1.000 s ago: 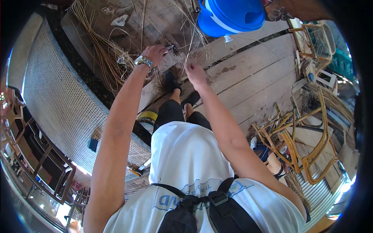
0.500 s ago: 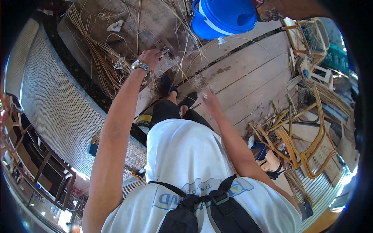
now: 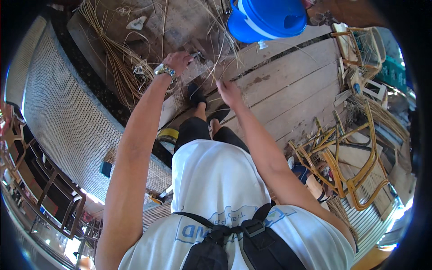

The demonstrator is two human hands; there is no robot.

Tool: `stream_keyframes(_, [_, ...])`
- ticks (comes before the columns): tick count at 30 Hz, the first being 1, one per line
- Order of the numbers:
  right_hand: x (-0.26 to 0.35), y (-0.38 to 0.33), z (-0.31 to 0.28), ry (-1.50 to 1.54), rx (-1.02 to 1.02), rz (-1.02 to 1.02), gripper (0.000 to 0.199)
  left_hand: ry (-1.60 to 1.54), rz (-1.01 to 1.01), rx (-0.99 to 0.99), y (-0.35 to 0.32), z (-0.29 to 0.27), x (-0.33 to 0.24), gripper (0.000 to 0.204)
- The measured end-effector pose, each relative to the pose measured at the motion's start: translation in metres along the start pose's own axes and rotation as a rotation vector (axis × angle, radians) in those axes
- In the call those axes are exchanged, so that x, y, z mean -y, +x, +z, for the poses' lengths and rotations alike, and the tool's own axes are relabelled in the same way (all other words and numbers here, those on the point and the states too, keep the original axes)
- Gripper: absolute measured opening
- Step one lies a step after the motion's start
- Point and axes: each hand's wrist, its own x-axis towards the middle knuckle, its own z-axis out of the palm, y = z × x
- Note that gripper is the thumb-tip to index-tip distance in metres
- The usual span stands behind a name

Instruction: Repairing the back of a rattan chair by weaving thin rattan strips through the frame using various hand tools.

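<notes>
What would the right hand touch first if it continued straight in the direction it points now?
The right hand points up the picture, toward the thin cane strands spread on the wooden floor. It would probably meet those first, with the blue bucket just beyond, though depth is hard to judge here.

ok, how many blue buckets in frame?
1. The blue bucket sits at the top edge, on the plank floor beyond the right hand. Clutter at the right could hide others.

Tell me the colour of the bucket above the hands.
Blue, with a white band near its rim: the bucket, seen only in the head view.
</notes>
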Motion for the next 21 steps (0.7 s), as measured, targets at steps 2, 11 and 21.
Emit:
stream_keyframes(2, [-0.043,-0.061,-0.014,-0.088,0.059,0.057,0.039,-0.024,-0.033,0.003,0.004,0.000,0.005,0.030])
stream_keyframes(11, [-0.129,-0.118,-0.035,-0.409,0.527,0.186,0.055,-0.009,0.004,0.022,0.008,0.006,0.007,0.029])
stream_keyframes(21, [0.051,0.037,-0.015,0.401,0.203,0.151,0.046,0.019,0.106,0.003,0.005,0.001,0.004,0.028])
